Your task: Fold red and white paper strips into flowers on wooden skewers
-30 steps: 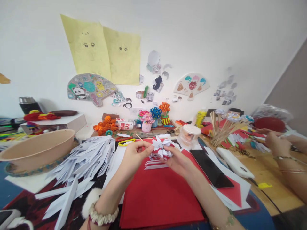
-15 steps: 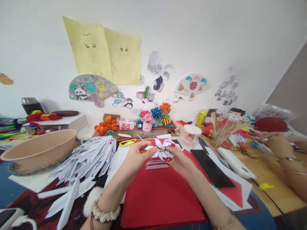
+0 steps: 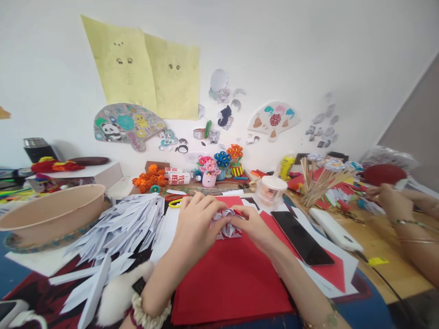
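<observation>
Nearest me, a white fluffy ornament (image 3: 118, 297) hangs by the left wrist, showing much more of itself than half a second ago. The left hand (image 3: 197, 221) has rolled over, its back now uppermost; earlier its thumb and fingers held the edge from the side. Its grip pinches the white paper flower (image 3: 226, 225), and the right hand (image 3: 252, 224) has a grip pinching the other side. The flower sits between both hands, over the far end of the red paper stack (image 3: 229, 283); its petals, plainly spread before, are now mostly covered by fingers. Folded white strips (image 3: 123, 224) lie heaped to the left, and a dark phone (image 3: 302, 237) rests to the right, both as before. The yellow handle (image 3: 174, 204) is now partly hidden behind the left hand. Farther off, a lidded tub (image 3: 272, 185) and little potted flowers (image 3: 210, 176) stand on the desk (image 3: 401, 283); a co-worker's hand (image 3: 394, 203) is at the right.
</observation>
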`<state>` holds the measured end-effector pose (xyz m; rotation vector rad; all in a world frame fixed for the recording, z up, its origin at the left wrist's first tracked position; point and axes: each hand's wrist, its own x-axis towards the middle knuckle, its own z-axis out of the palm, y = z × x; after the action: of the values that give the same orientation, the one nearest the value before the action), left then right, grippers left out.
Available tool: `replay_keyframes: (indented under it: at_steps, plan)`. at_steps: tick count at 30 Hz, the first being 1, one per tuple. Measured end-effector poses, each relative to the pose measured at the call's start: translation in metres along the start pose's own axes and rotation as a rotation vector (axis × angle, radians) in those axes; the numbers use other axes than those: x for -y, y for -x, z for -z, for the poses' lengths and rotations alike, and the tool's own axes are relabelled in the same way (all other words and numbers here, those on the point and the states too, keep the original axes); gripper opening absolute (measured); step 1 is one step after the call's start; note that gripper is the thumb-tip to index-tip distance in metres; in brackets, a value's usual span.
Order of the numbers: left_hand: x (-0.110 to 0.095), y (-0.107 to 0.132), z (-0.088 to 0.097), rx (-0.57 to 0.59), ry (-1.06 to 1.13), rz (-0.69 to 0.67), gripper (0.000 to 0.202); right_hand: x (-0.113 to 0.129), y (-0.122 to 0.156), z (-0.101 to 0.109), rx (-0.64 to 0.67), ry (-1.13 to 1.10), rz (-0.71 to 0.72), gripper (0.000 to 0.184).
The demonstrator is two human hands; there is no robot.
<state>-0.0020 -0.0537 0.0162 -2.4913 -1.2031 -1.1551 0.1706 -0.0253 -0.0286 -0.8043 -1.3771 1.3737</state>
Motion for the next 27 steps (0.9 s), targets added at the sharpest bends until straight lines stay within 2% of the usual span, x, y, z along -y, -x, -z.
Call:
replay_keyframes:
  at_steps: [6, 10, 12, 15, 20, 22, 25, 27]
  plan:
    - [0.002, 0.003, -0.003, -0.046, -0.197, -0.129, 0.017, 0.004, 0.003, 0.001, 0.119, -0.023, -0.09, 0.03]
    - [0.003, 0.004, 0.001, 0.083, -0.243, -0.244, 0.017, 0.002, 0.003, 0.002, 0.129, 0.013, -0.101, 0.027]
    - [0.004, 0.004, 0.001, 0.125, -0.256, -0.255, 0.018, 0.0, 0.002, 0.002, 0.102, 0.021, -0.096, 0.027]
    - [0.004, 0.004, -0.003, 0.117, -0.298, -0.213, 0.014, -0.004, 0.002, 0.001, 0.082, 0.057, -0.089, 0.026]
    - [0.004, 0.003, -0.009, 0.154, -0.314, -0.121, 0.021, -0.004, 0.003, 0.002, 0.134, 0.143, -0.063, 0.014]
    - [0.005, 0.002, -0.007, 0.149, -0.236, -0.029, 0.022, -0.002, 0.003, 0.003, 0.15, 0.13, -0.068, 0.011]
    - [0.009, -0.001, 0.001, 0.175, -0.011, 0.125, 0.02, 0.001, 0.004, 0.004, 0.172, 0.112, -0.048, 0.018]
    - [0.011, -0.003, 0.004, 0.187, 0.135, 0.182, 0.016, 0.001, 0.005, 0.005, 0.204, 0.149, -0.041, 0.019]
